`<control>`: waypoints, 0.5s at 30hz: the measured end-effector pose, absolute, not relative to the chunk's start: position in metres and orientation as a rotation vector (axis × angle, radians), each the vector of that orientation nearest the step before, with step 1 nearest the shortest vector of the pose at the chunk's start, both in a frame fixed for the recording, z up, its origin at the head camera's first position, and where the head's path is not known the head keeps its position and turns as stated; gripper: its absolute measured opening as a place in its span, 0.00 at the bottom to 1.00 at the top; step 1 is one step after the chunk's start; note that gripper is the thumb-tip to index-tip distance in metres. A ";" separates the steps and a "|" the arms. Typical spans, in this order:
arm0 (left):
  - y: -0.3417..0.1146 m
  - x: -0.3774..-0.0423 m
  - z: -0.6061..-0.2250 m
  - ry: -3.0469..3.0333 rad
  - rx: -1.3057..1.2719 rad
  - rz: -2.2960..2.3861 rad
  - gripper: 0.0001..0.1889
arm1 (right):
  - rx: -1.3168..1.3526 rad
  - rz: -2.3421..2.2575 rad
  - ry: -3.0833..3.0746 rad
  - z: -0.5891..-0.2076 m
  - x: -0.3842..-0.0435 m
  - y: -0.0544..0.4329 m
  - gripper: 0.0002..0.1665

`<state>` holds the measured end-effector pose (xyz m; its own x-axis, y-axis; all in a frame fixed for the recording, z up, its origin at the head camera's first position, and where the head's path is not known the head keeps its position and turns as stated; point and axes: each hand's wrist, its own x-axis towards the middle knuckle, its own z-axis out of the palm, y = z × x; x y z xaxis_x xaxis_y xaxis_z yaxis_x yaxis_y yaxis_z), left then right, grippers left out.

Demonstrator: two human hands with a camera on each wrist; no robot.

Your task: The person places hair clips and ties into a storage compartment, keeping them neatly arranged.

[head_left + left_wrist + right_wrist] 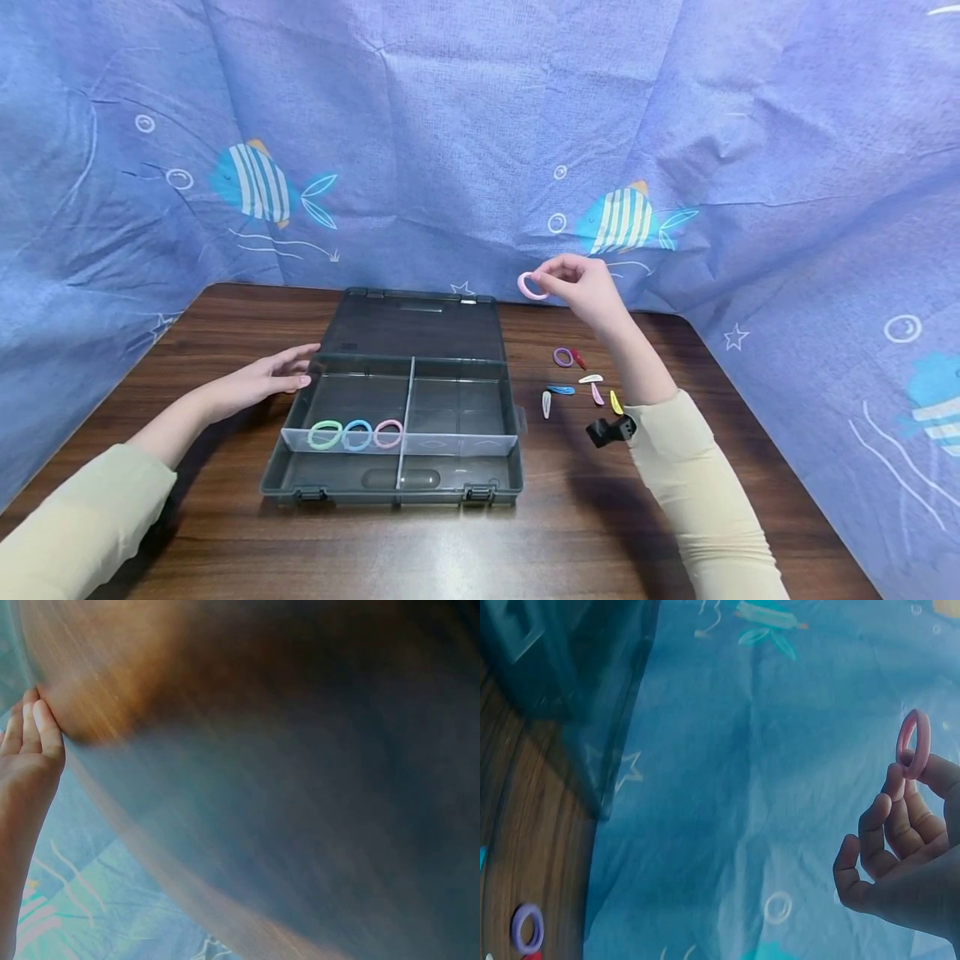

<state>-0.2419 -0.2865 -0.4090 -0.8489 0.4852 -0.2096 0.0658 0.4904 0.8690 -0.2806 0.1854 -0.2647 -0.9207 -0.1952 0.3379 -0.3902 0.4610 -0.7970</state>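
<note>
My right hand pinches a pink hair tie between thumb and fingertips, held up in the air above the far right part of the table. The right wrist view shows the same pink ring from the side. At the left side of an open dark grey compartment box, my left hand touches or nearly touches the rim with its fingers extended. Inside the box, a green hair tie, a blue hair tie and a second pink hair tie lie in a row in the left compartment.
Right of the box lie a purple hair tie, a red hair clip, a blue hair clip, a yellow hair clip and several other clips. The box's lid lies back toward the blue curtain.
</note>
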 end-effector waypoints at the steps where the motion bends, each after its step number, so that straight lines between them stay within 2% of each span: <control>1: -0.286 -0.242 -0.409 2.310 0.457 1.321 0.35 | 0.512 1.451 -2.511 -0.263 -0.280 0.181 0.13; 15: -0.286 -0.242 -0.412 2.326 0.461 1.329 0.35 | 0.613 1.483 -2.517 -0.255 -0.277 0.132 0.10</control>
<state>-0.2420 -0.2857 -0.4124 -0.8567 0.4783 -0.1931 0.0767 0.4883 0.8693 -0.2768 0.1321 -0.2551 -0.9040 -0.2671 0.3338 -0.4215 0.4254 -0.8009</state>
